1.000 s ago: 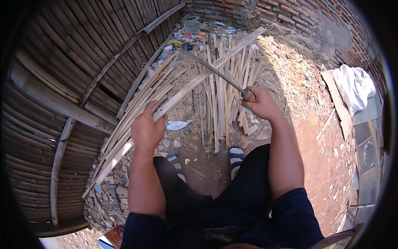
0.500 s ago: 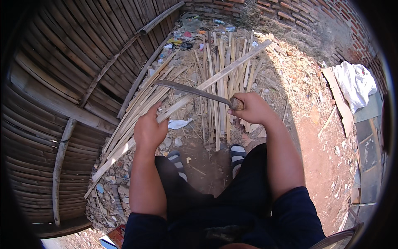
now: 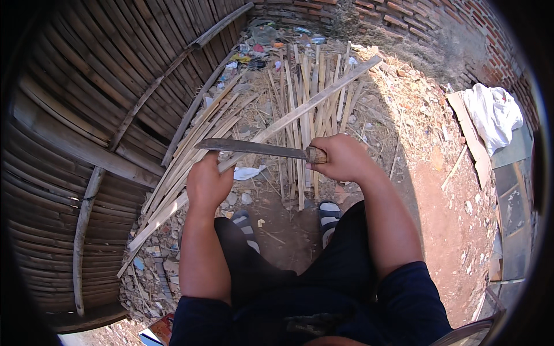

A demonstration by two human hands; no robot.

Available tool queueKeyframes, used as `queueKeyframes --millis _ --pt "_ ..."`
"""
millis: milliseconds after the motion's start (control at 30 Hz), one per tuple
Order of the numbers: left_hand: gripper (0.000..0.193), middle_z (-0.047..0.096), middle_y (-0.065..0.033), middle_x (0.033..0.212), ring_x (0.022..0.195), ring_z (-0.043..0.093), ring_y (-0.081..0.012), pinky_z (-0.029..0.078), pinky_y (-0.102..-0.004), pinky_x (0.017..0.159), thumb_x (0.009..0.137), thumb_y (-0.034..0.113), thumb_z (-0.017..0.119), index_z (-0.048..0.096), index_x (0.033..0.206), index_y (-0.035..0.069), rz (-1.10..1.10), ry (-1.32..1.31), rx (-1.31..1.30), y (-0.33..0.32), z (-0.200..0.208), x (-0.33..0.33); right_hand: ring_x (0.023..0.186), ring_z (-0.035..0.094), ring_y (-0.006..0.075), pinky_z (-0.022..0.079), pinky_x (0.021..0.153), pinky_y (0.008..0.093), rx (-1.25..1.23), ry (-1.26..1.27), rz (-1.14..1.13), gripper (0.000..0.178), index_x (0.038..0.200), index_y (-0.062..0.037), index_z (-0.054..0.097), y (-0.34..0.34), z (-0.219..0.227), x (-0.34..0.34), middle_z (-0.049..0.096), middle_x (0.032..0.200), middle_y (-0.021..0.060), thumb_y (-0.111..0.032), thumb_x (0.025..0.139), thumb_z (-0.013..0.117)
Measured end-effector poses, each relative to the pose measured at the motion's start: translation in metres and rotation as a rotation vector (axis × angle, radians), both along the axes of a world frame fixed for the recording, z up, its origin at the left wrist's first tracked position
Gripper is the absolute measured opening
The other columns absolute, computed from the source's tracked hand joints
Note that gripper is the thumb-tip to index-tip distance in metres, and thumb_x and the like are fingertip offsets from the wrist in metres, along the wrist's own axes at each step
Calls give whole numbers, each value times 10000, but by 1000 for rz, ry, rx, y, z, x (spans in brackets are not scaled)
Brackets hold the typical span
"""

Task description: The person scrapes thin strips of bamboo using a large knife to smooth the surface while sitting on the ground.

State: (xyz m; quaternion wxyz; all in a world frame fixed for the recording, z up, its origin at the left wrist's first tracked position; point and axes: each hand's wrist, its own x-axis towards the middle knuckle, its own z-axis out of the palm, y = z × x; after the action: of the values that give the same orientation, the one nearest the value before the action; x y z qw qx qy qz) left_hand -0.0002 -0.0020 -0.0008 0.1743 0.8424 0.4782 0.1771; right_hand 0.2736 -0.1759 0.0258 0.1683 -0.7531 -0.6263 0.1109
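Observation:
My right hand [image 3: 340,157] is closed round the wooden handle of a machete [image 3: 254,148]. Its dark blade points left, lying across a long pale wooden strip [image 3: 314,101] as I see it, with the tip above my left fingers. Whether blade and wood touch, I cannot tell. My left hand [image 3: 209,180] grips that strip, which slants from the lower left up to the far right. Beneath it, a bundle of thin strips [image 3: 304,124] lies on the ground in front of my feet. More strips [image 3: 184,155] are stacked at the left, beside my left hand.
A bamboo slat wall [image 3: 63,132] runs along the left. Behind the strips are scattered litter [image 3: 262,46] and a brick wall [image 3: 398,20]. At the right lie a white sack [image 3: 493,115] and a cardboard piece [image 3: 470,141]. My sandalled feet [image 3: 329,216] stand near the bundle.
My right hand has drawn the machete left and slightly nearer to me, and its blade lies more level. My left hand keeps its grip on the strip in nearly the same place.

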Motion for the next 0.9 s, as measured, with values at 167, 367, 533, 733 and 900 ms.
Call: queueKeyframes --millis 167,367,533,733,900 --pt "562 775 -220 983 942 746 -424 583 -498 838 838 239 797 699 1387 173 -6 -100 10 1 3 -8 924 727 408 556 822 502 -2 229 -253 381 1094 -47 729 -13 6 47 736 924 219 -353 890 827" --pt "539 747 -211 892 829 753 -387 573 -436 766 856 213 810 709 1377 121 -31 -143 91 3 -3 -6 927 725 416 556 842 501 41 206 -343 400 1079 -40 722 -18 3 49 735 929 225 -374 887 828" --pt "545 744 -213 887 819 751 -388 573 -433 764 851 211 815 709 1376 112 -57 -148 73 3 -12 -1 758 691 406 529 718 472 47 13 -84 315 990 -56 714 -5 0 6 687 770 186 -321 876 841" --pt "533 741 -202 881 816 750 -376 573 -427 770 848 194 820 717 1365 116 -65 -153 74 2 0 -12 732 673 345 521 712 451 144 144 -195 335 1003 -42 715 -11 -3 43 687 793 172 -309 861 860" --pt "541 746 -189 904 817 756 -338 570 -418 777 857 210 831 712 1377 122 -46 -131 27 5 1 -8 723 650 268 512 712 438 246 214 -456 332 977 -15 697 -25 -10 78 677 790 142 -292 882 851"
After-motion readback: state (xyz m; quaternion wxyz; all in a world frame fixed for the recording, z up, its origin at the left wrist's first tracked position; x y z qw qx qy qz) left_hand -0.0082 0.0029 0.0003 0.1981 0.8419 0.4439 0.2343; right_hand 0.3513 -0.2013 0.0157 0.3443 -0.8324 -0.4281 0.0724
